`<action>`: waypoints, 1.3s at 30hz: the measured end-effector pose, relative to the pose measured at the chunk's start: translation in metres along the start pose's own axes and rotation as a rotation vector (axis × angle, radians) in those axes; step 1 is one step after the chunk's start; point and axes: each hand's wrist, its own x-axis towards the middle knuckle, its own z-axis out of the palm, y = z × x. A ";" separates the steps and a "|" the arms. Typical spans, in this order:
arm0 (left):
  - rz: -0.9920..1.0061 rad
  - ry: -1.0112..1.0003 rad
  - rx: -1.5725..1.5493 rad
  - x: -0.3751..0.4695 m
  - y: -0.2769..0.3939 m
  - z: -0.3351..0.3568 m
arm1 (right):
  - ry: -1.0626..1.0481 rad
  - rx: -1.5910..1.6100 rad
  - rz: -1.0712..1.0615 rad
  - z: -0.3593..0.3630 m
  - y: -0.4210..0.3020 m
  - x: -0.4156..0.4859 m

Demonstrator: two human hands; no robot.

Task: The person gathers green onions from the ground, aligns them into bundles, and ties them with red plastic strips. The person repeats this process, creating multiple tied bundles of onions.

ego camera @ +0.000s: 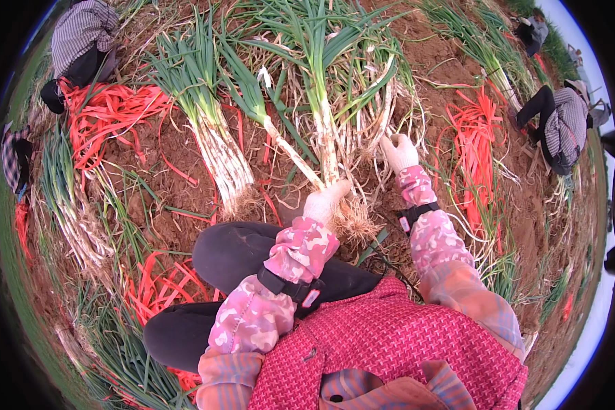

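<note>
My left hand (328,201), in a pale glove, is closed around the lower stems of several green onions (328,148). Their fibrous roots (356,221) hang out below the fist, and one thinner onion (292,154) slants away to the left. Also gloved, my right hand (401,152) pinches the white stalk of a green onion (386,110) near its root end, at the edge of a loose heap (359,123). Its fingertips are partly hidden. Left of my hands lies a bundle of green onions (218,154), roots towards me.
Red plastic strips lie in a left pile (113,113), a right pile (474,154) and beside my knee (159,287). More onions (74,205) lie on the brown soil (179,225) at left. Other people crouch at upper left (82,41) and right (564,123).
</note>
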 end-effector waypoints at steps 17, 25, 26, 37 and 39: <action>-0.021 -0.189 -0.425 -0.061 0.066 0.003 | 0.107 0.097 0.002 -0.034 0.079 -0.045; 0.060 0.114 -0.290 -0.136 0.040 -0.078 | -0.200 -0.346 -0.323 0.060 0.013 -0.106; 0.061 0.123 -0.287 -0.136 0.037 -0.085 | -0.241 -0.376 -0.216 0.074 0.009 -0.099; 0.003 0.128 -0.261 -0.125 0.022 -0.102 | -0.566 1.268 0.481 0.130 -0.013 -0.061; -0.005 0.115 -0.252 -0.124 0.025 -0.095 | -0.724 1.224 0.475 0.152 -0.032 -0.058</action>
